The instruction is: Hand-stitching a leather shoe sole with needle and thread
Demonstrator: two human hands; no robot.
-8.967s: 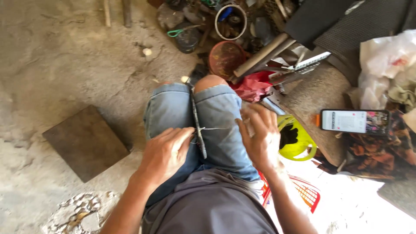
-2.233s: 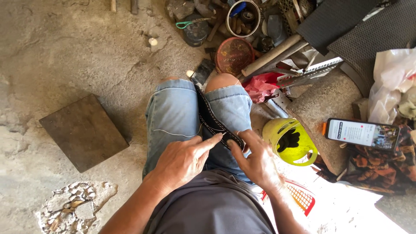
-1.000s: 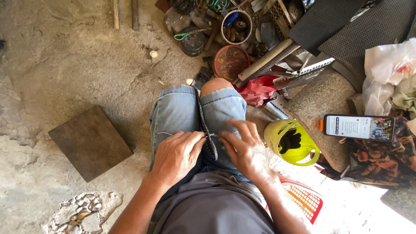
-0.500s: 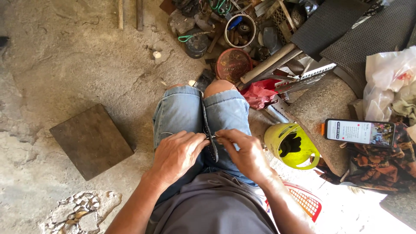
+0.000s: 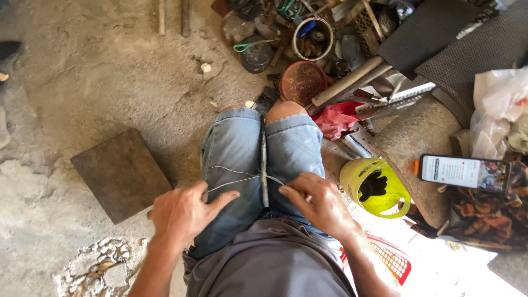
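- Head view looks down on a seated person in faded blue denim shorts (image 5: 236, 165) and a grey shirt, both thighs pressed together.
- A thin dark strip (image 5: 264, 168), narrow and long, lies along the gap between the thighs, running from the knees back toward the body.
- A fine white thread (image 5: 234, 181) crosses the left thigh and meets the strip near its middle.
- The left hand (image 5: 184, 212) rests on the left thigh, fingers loosely spread; the thread's end runs in at its fingers, though I cannot tell whether it is pinched there.
- The right hand (image 5: 319, 201) lies on the right thigh just beside the strip, fingers curled, fingertips close to where the thread meets the strip; whether it pinches the thread I cannot tell.
- Beyond the left hand, a flat brown square slab (image 5: 121, 173) sits on the concrete floor (image 5: 99, 71).
- Outward of the right hand stands a yellow plastic container (image 5: 374, 187), and farther out lies a smartphone with a lit screen (image 5: 465, 173).
- Ahead of the knees are a round rusty red tin (image 5: 302, 82) and a crumpled red plastic bag (image 5: 338, 118), among scattered scrap.
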